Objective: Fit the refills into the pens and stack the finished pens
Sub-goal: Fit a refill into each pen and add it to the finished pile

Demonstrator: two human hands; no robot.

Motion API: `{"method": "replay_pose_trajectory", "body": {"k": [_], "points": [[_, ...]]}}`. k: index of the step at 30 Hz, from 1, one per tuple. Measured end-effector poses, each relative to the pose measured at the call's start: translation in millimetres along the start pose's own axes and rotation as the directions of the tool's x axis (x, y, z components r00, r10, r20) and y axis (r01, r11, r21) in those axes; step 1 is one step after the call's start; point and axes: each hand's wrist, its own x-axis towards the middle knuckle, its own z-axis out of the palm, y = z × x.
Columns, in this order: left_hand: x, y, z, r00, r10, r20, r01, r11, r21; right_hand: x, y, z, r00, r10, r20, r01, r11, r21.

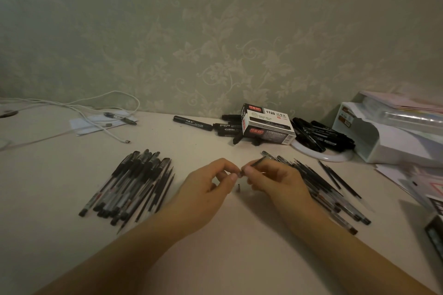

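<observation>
Now my hands meet over the middle of the desk (215, 242), fingertips almost touching. My right hand (275, 181) pinches a thin dark refill (256, 163) that slants up and away from it, and my left hand (208, 189) has thumb and forefinger curled onto the refill's near end; whether a small part sits between them I cannot tell. A tiny dark piece (238, 189) lies on the desk just below my fingertips. Left of my left hand lies a heap of pens (127, 184), all running the same way. Under and beyond my right hand, a looser spread of pens and refills (330, 189) fans out, partly hidden by my wrist. Beyond both hands, against the wall, a marker box (268, 124) rests among black markers (321, 135). Far left of my hands a white cable (100, 124) trails; far right stands a white tray (393, 136).
</observation>
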Motion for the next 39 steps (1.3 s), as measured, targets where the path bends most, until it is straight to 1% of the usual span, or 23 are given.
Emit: {"method": "replay_pose_trajectory", "body": {"k": [2,3,5,7,9,11,13,16,20,23,26,27,28,29,31,33,35,39], "points": [[0.5,-0.9,-0.6,1.0,0.007,-0.011,-0.007,1.0,-0.028,-2.4,-1.3,2.5,0.996,-0.05,0.076,0.059,0.991,-0.116],[0.8,-1.0,-1.1,1.0,0.005,-0.017,-0.006,0.999,-0.048,-3.8,-1.5,3.6,0.994,-0.062,0.086,0.076,0.983,-0.168],[1.3,-0.9,-2.4,1.0,-0.005,-0.028,0.003,0.998,-0.065,-5.6,-0.2,5.3,0.993,-0.1,0.066,0.116,0.939,-0.323],[2.0,-0.9,-3.1,0.999,0.0,-0.046,-0.003,0.998,-0.057,-6.4,1.4,5.9,0.986,-0.152,0.069,0.166,0.87,-0.465],[2.5,-0.9,-3.7,0.998,0.007,-0.061,-0.01,0.999,-0.047,-5.4,2.6,4.7,0.978,-0.203,0.058,0.201,0.815,-0.543],[2.4,-1.1,-4.1,0.998,0.008,-0.065,-0.01,0.999,-0.035,-3.0,3.9,1.4,0.976,-0.217,0.009,0.183,0.8,-0.572],[2.5,-1.3,-3.9,0.997,0.01,-0.071,-0.012,0.999,-0.035,-1.7,5.1,-1.4,0.981,-0.195,-0.01,0.153,0.799,-0.582],[3.2,-2.0,-4.5,0.996,-0.005,-0.094,0.002,0.999,-0.033,-2.2,6.8,-2.4,0.984,-0.176,0.035,0.161,0.783,-0.601],[3.7,-3.1,-8.0,0.994,-0.024,-0.105,0.026,1.0,0.018,-2.7,6.8,-0.9,0.981,-0.157,0.115,0.194,0.748,-0.635],[3.8,-2.5,-8.2,0.995,-0.035,-0.098,0.04,0.998,0.057,-2.6,7.0,1.0,0.969,-0.176,0.17,0.245,0.709,-0.662],[2.1,-2.3,-6.6,0.997,-0.024,-0.073,0.032,0.993,0.11,-2.4,7.9,1.6,0.966,-0.187,0.181,0.26,0.702,-0.663],[1.3,-2.3,-6.5,0.998,-0.012,-0.064,0.019,0.993,0.116,-2.1,8.6,1.1,0.971,-0.18,0.158,0.24,0.724,-0.647],[0.9,-2.2,-6.6,0.998,-0.001,-0.057,0.008,0.992,0.124,-1.6,8.9,-0.1,0.979,-0.166,0.114,0.201,0.772,-0.603],[0.6,-2.2,-6.7,0.999,0.007,-0.052,0.0,0.99,0.139,-0.6,8.9,-1.6,0.988,-0.143,0.054,0.15,0.837,-0.526],[0.6,-2.6,-6.5,0.999,0.017,-0.044,-0.009,0.985,0.173,1.5,7.9,-4.9,0.995,-0.086,-0.056,0.064,0.947,-0.315],[0.7,-3.0,-6.1,0.999,0.026,-0.043,-0.018,0.983,0.185,3.1,6.6,-5.9,0.993,-0.053,-0.108,0.039,0.991,-0.131],[0.7,-3.0,-6.2,0.999,0.035,-0.036,-0.027,0.981,0.192,3.7,6.0,-4.9,0.995,-0.051,-0.089,0.047,0.998,-0.052],[-0.5,-1.7,-5.7,0.999,0.055,-0.003,-0.053,0.982,0.179,3.1,7.8,-2.1,0.997,-0.057,0.045,0.061,0.994,-0.091]]}}
